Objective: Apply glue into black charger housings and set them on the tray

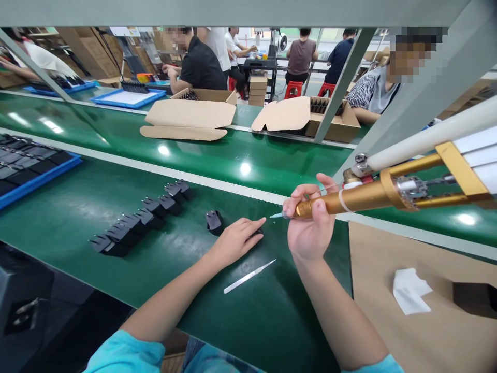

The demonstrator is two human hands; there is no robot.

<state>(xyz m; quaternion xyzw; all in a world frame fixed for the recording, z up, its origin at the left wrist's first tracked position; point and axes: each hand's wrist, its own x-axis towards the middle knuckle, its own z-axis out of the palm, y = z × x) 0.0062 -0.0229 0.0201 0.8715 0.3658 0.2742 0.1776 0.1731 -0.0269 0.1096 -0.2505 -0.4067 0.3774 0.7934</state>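
Note:
My right hand (312,228) is closed around a gold-coloured glue dispenser (361,199), whose pale blue tapered nozzle (276,215) points left. Just left of that tip, my left hand (236,241) rests low over the table, its thumb and fingers on a small black part (258,232) that they mostly cover. Beside the left hand stands a black plug adapter housing (214,221) with its metal pins up. Nearer to me lies a pair of silver tweezers (249,277), which neither hand touches.
A slanting row of black plug adapters (135,223) stands at the left. Beyond it is a blue tray (39,178) of black units. Brown cardboard (373,280) at the right bears a white tissue (411,291) and a dark block (474,299). Open cartons (194,111) and co-workers are across the line.

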